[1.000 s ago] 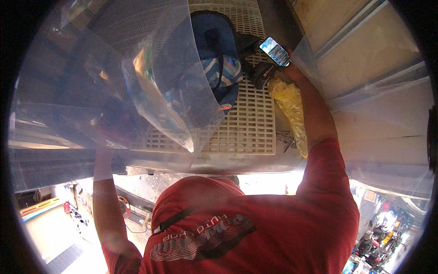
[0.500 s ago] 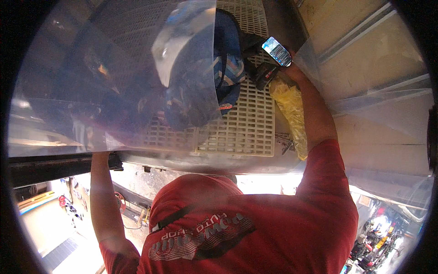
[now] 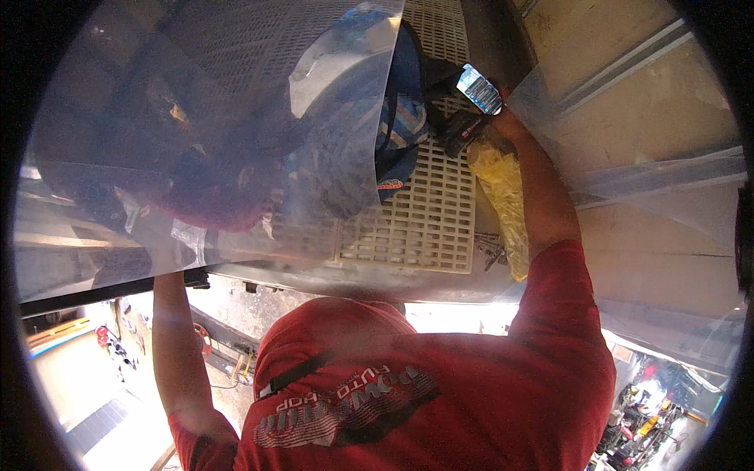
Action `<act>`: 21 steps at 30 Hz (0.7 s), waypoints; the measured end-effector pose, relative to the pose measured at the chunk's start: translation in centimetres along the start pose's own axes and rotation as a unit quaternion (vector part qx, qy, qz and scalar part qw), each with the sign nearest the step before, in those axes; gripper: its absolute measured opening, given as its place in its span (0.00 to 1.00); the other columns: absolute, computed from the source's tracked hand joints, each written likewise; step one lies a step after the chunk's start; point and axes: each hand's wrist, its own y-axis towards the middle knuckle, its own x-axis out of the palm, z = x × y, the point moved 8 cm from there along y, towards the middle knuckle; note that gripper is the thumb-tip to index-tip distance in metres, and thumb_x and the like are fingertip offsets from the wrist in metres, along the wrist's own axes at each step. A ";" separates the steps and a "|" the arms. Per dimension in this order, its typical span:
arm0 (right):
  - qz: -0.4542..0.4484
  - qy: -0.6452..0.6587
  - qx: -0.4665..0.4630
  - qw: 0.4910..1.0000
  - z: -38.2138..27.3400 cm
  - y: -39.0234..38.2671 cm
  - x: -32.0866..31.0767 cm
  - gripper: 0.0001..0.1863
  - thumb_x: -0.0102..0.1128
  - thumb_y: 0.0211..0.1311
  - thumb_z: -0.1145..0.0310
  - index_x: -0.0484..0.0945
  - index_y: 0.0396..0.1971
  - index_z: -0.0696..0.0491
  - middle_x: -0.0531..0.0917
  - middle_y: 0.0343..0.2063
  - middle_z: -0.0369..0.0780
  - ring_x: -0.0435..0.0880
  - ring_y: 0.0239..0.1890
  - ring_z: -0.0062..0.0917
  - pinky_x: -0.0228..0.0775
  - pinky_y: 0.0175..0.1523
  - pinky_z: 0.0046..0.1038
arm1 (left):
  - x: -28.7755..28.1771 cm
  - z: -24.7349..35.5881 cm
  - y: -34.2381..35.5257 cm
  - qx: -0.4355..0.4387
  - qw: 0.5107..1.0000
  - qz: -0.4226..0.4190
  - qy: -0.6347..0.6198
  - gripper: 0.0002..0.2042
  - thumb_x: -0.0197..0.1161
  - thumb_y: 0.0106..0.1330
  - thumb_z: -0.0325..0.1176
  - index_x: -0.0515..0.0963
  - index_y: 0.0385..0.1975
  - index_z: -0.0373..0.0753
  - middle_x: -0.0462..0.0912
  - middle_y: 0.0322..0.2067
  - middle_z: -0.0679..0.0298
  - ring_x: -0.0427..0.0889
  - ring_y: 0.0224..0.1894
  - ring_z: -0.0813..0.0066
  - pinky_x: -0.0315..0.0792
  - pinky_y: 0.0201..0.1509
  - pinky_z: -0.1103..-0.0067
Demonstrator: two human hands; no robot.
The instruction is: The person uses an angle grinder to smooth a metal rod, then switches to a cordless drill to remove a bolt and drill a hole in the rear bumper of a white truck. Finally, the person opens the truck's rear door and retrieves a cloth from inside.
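Up at the right, my right hand grips a phone with its screen lit. A black cordless power tool lies just below the phone. My left hand is at the left, behind a large clear plastic sheet that hazes and blurs it, so its fingers are not clear. The sheet spreads over the upper left, covering part of a blue patterned bag. Beside my right forearm lies a crumpled yellow plastic bag.
Pale plastic grid panels lie under the bag and tool. Small metal pieces sit near the panel's right edge. A tan ribbed wall runs along the right. Cluttered shop gear shows at lower right.
The clear sheet's free edge has shifted right over the blue bag, and its lower left edge has changed shape. My right hand still holds the phone, which has barely moved.
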 end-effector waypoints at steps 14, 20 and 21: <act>0.028 -0.014 -0.085 0.996 -0.2 1.4 2.1 0.33 0.74 0.61 0.60 0.73 0.64 0.51 0.83 0.54 0.49 0.82 0.58 0.46 0.72 0.65 0.42 | 0.5 0.2 -0.8 -0.007 1.000 -0.018 0.005 0.19 0.70 0.60 0.33 0.82 0.51 0.34 0.84 0.47 0.45 0.84 0.55 0.52 0.77 0.62 0.61; -0.016 0.063 -0.052 0.997 3.8 2.0 2.7 0.31 0.71 0.62 0.67 0.73 0.65 0.52 0.81 0.59 0.50 0.78 0.64 0.47 0.69 0.68 0.41 | 0.6 0.4 -1.2 0.030 0.999 -0.031 -0.003 0.20 0.70 0.60 0.33 0.82 0.52 0.34 0.84 0.47 0.45 0.84 0.55 0.52 0.77 0.63 0.61; -0.033 0.082 -0.032 0.996 4.6 2.1 3.5 0.32 0.71 0.62 0.68 0.72 0.66 0.52 0.80 0.60 0.51 0.78 0.65 0.47 0.69 0.69 0.40 | 0.3 0.3 -2.2 0.046 0.998 -0.036 -0.002 0.20 0.70 0.60 0.33 0.82 0.52 0.34 0.84 0.47 0.45 0.84 0.55 0.52 0.77 0.63 0.61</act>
